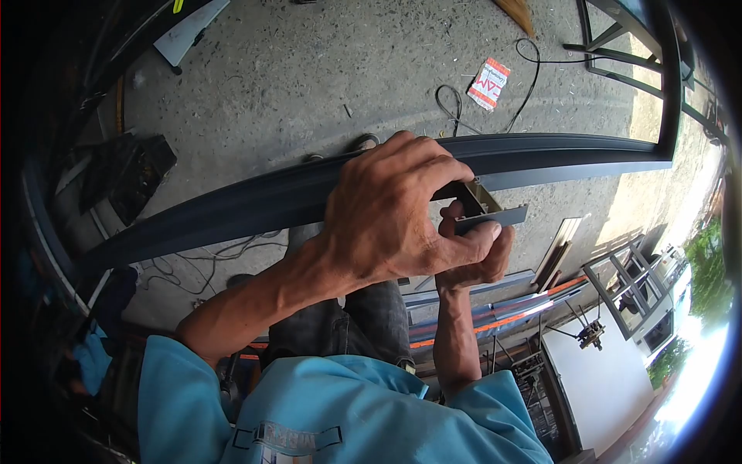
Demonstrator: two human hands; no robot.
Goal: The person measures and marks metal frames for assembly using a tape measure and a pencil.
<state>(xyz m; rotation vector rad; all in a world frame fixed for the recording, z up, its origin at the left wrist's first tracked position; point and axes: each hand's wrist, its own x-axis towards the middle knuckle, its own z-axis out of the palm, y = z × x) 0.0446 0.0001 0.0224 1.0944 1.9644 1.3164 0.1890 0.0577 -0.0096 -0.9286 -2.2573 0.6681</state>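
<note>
A short cut piece of dark metal profile (502,216), with a brassy inner face, is held up in front of me. My left hand (390,205) has its thumb and fingers closed around the left side of it. Below and behind, my right hand (491,263) grips the same piece from underneath, its fingers partly hidden by the left hand. A long dark metal frame bar (239,199) runs across just beyond my hands, and the left hand overlaps it in this view.
On the concrete floor lie a red-and-white packet (488,83) and a black cable (533,85). A dark case (147,166) stands at left. Long metal profiles (495,309) lie at lower right, near a white board (595,379) and a grey metal frame (630,282).
</note>
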